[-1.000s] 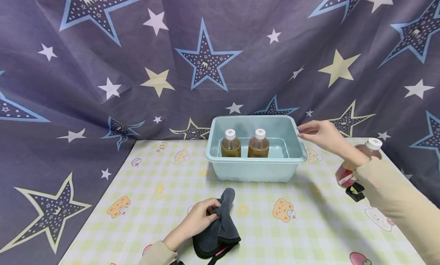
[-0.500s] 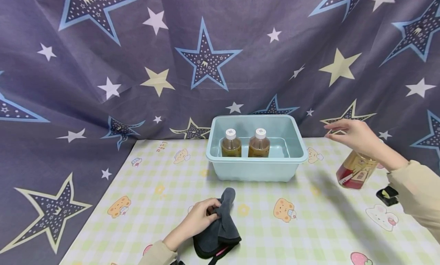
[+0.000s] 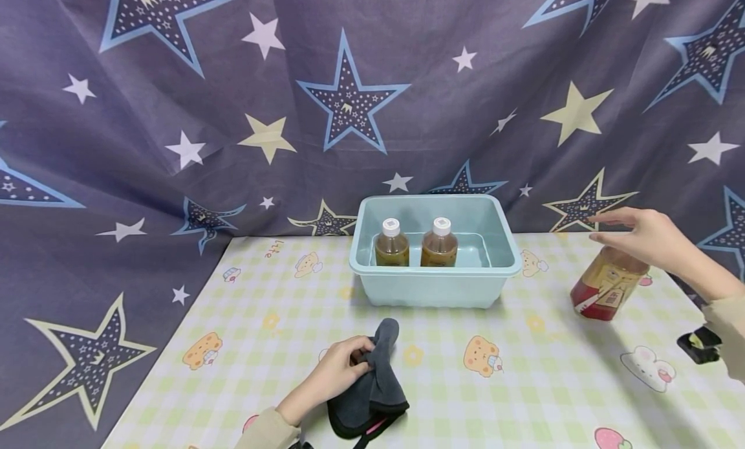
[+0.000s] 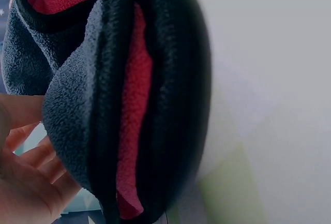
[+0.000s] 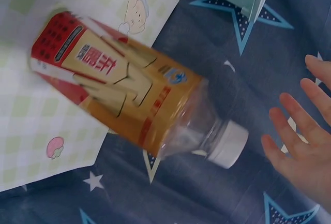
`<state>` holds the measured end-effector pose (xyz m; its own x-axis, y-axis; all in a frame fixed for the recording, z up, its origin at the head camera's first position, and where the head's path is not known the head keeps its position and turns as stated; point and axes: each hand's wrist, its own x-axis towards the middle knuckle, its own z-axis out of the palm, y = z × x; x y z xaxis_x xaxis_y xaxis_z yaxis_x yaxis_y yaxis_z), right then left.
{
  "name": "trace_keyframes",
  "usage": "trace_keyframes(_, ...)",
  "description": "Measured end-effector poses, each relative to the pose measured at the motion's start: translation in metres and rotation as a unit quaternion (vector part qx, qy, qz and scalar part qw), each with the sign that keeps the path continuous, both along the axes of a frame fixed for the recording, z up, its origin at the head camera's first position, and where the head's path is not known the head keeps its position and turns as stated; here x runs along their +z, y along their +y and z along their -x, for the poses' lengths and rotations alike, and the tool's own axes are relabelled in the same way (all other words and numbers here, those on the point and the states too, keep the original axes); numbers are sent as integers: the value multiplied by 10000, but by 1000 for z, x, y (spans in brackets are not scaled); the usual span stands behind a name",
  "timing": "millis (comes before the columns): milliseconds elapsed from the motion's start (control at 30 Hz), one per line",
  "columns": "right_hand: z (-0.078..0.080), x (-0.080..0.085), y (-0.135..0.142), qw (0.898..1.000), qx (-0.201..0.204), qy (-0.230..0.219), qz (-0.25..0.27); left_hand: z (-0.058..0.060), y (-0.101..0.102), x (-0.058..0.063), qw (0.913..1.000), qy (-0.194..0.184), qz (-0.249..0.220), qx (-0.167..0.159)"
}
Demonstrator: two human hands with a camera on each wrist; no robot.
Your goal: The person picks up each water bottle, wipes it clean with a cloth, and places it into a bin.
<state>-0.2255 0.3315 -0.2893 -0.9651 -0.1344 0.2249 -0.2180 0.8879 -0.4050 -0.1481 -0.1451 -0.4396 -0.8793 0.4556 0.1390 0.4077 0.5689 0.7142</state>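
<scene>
My left hand pinches a folded dark grey cloth near the front of the table. In the left wrist view the fleecy cloth shows black edging and a pink inner side, with the fingers behind it. My right hand, fingers extended, is at the top of a bottle with a red and yellow label, hiding its cap in the head view. In the right wrist view the white cap shows, with a gap between it and the spread fingers.
A light blue plastic bin stands at the back centre of the table. Two white-capped bottles, one on the left and one on the right, stand inside it. A star-patterned curtain hangs behind the checked tablecloth.
My right hand has moved right, from the bin's right rim to the top of the labelled bottle. My left hand and the cloth have stayed put.
</scene>
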Motion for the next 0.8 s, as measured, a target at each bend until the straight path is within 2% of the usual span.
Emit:
trace_keyframes(133, -2, -3, 8, 9996, -189, 208, -62, 0, 0, 0, 10000, -11, 13, 1)
trace_keyframes(333, -6, -8, 22, 9986, -204, 474, -71, 1, 0, -1, 10000, -10, 12, -29)
trace_keyframes(467, -8, -13, 30, 9988, -287, 386, -89, 1, -1, -1, 10000, -9, -3, -47)
trace_keyframes(667, -9, -21, 41, 9992, -371, -9, -136, 1, -1, -1, 10000, 11, -1, -53)
trace_keyframes(800, -9, -26, 43, 9991, -432, -29, -15, 1, -1, -2, 10000, 12, 12, -39)
